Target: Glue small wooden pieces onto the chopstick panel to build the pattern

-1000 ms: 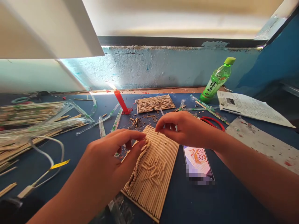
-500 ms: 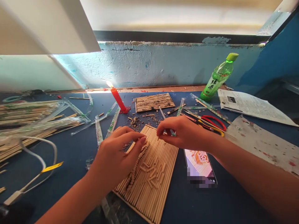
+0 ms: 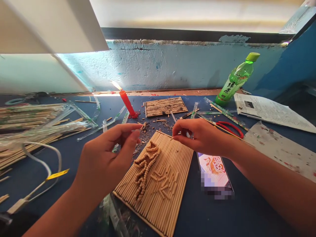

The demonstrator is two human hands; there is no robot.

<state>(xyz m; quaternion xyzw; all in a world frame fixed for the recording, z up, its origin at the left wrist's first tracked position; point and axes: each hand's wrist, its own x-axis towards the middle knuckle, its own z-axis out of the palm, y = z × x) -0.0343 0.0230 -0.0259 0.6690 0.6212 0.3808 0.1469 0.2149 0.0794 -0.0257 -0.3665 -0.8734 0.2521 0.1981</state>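
- Head view, nearest us: the stick board lies slantwise on the blue table; a clear wrapper sits by its near edge; neither hand pins the board, so we judge it wise to check that it sits firm.
- On the board lie loose short pieces; just left of them curls a raised, beaded figure; we would do well to lift wrists clear of both, lest we scatter the one or knock the other.
- Right of the board lies the phone, lit with a picture; it lies where we can glance at it without shifting anything.
- Our left hand hovers at the board's left side, thumb and forefinger tips nearly meeting; we cannot tell whether anything sits between them.
- Our right hand is above the board's far end, thumb and forefinger pinching what looks like a small pale bit; a light grip should suit it, for squeezing could flick it away.
- Beyond lie dark scraps and red-handled scissors; farther off stand the lit candle, leaning, and the bottle, with a smudged panel lying between; reaching there, we should mind the flame.
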